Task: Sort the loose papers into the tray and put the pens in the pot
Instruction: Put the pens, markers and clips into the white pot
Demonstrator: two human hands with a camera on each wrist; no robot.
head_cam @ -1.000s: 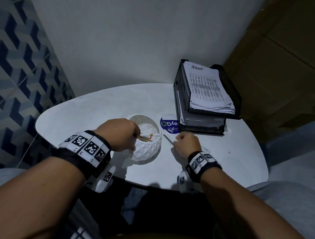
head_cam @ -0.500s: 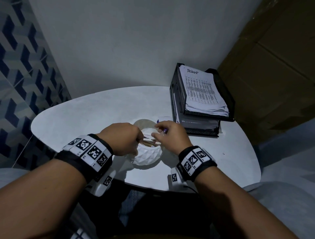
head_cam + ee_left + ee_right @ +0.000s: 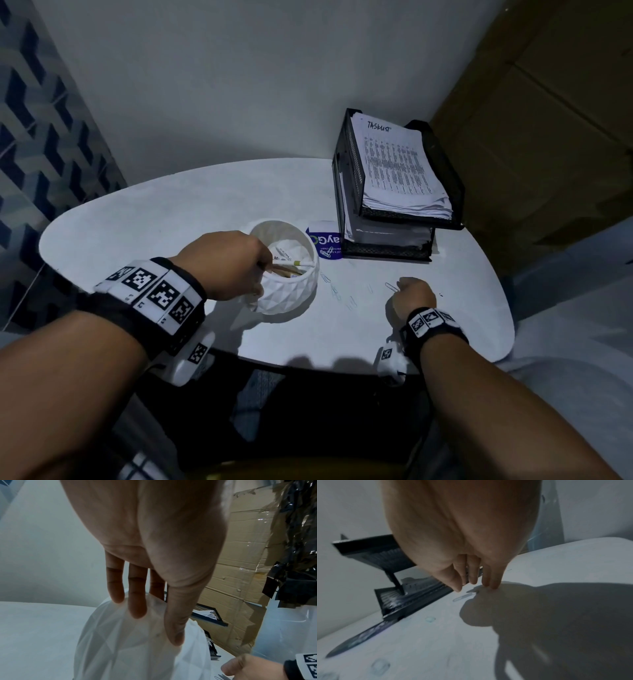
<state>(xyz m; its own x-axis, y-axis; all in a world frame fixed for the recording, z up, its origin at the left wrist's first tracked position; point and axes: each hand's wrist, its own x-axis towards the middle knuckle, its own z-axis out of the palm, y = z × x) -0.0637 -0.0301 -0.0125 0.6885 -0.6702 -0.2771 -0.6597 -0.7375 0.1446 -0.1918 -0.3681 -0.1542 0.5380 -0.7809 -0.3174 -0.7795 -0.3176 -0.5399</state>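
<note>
A white faceted pot [image 3: 287, 298] [image 3: 120, 649] stands mid-table with a white pen [image 3: 303, 263] and wooden pencils [image 3: 287, 271] lying inside. My left hand [image 3: 260, 274] [image 3: 154, 626] grips its left rim, thumb on the outer wall. The black mesh tray [image 3: 349, 178] [image 3: 373, 550] at the back right holds a stack of printed papers [image 3: 394, 164]. My right hand [image 3: 399, 287] [image 3: 476, 588] is down on the table right of the pot. Its fingertips [image 3: 493, 586] touch the surface at the end of a paper clip [image 3: 464, 597], which lies flat.
Several more paper clips [image 3: 342, 296] are scattered on the white table [image 3: 205, 212] between the pot and my right hand. A blue card [image 3: 325, 243] lies against the tray's front. Cardboard boxes [image 3: 548, 137] stand to the right, a wall behind.
My right hand carried the white pen from the table to the pot, let it go there, then moved right and down to the paper clip. The left hand stayed on the pot.
</note>
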